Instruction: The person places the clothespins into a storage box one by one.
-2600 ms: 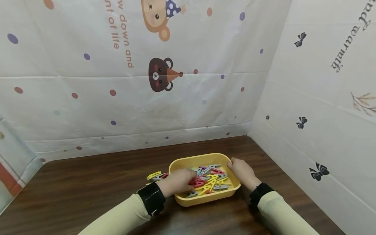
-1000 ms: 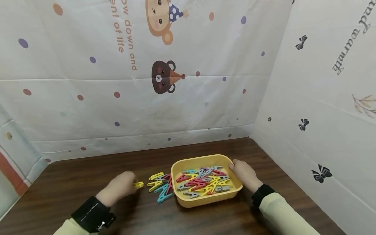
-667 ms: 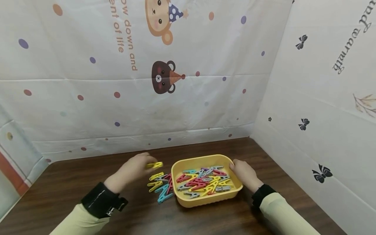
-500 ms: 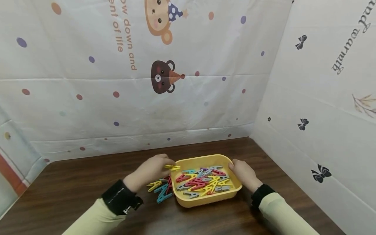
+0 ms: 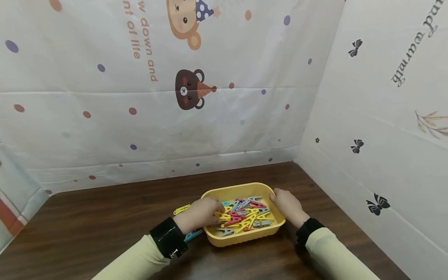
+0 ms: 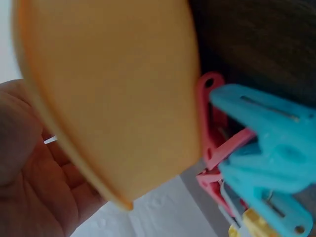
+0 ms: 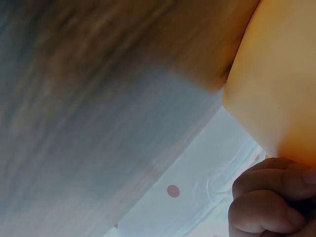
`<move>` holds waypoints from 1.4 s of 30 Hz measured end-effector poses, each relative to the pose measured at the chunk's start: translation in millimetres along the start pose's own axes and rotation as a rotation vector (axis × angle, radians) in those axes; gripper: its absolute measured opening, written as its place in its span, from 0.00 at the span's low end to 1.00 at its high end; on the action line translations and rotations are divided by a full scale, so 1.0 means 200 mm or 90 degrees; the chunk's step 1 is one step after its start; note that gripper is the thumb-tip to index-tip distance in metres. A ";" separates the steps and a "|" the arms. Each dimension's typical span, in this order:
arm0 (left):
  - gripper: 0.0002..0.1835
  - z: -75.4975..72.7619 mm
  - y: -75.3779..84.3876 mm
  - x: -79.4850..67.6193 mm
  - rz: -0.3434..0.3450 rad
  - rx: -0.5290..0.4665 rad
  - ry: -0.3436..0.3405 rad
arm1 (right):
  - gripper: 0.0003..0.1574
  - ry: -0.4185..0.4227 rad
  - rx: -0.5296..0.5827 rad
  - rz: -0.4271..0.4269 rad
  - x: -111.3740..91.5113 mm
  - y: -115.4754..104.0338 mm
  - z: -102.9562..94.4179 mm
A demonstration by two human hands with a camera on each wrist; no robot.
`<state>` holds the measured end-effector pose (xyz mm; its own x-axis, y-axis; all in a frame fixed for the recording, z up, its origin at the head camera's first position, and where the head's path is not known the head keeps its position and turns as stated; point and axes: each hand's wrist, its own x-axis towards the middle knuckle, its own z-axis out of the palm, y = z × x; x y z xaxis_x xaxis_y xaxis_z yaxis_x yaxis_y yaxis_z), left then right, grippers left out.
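Note:
My left hand reaches over the left rim of a yellow plastic basket, pinching a yellow clothespin just above the heap inside. Several clothespins in red, yellow, grey and blue lie in that basket. At its right end my right hand grips the rim; the right wrist view shows curled fingers against the wall. Left of the basket, partly hidden by my left arm, are a yellow clothespin and a blue clothespin. The left wrist view shows a red clothespin beside the basket wall.
The basket stands on a dark brown wooden table. A white printed sheet hangs behind the table, and another white sheet closes off the right side.
My left hand let go of red clothespins in the basket, went left, picked up a yellow clothespin and carried it right, over the basket. My right hand stays on the rim.

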<state>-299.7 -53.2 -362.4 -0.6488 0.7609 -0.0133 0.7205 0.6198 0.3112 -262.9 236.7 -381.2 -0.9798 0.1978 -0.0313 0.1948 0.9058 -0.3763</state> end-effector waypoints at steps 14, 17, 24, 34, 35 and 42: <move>0.12 0.01 -0.04 0.00 0.008 -0.031 0.008 | 0.19 -0.001 -0.006 -0.007 0.01 -0.02 -0.01; 0.11 -0.02 -0.06 -0.02 0.027 -0.049 0.037 | 0.19 0.005 -0.007 -0.011 0.00 -0.01 -0.01; 0.11 -0.14 -0.08 -0.07 0.026 -0.051 0.086 | 0.19 0.005 -0.004 -0.012 0.00 0.01 -0.01; 0.12 -0.22 -0.19 -0.18 0.014 -0.006 0.130 | 0.20 -0.005 0.000 -0.007 0.00 0.01 -0.01; 0.12 -0.22 -0.21 -0.19 0.000 -0.004 0.128 | 0.20 -0.005 -0.001 -0.006 0.00 0.00 0.00; 0.13 -0.16 -0.35 -0.23 -0.091 -0.017 0.095 | 0.20 -0.008 -0.001 -0.001 0.00 0.01 0.00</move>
<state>-328.2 -138.0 -353.0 -0.7748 0.6270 0.0810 0.6127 0.7131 0.3408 -262.7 238.2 -380.8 -0.9806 0.1912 -0.0429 0.1932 0.9069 -0.3744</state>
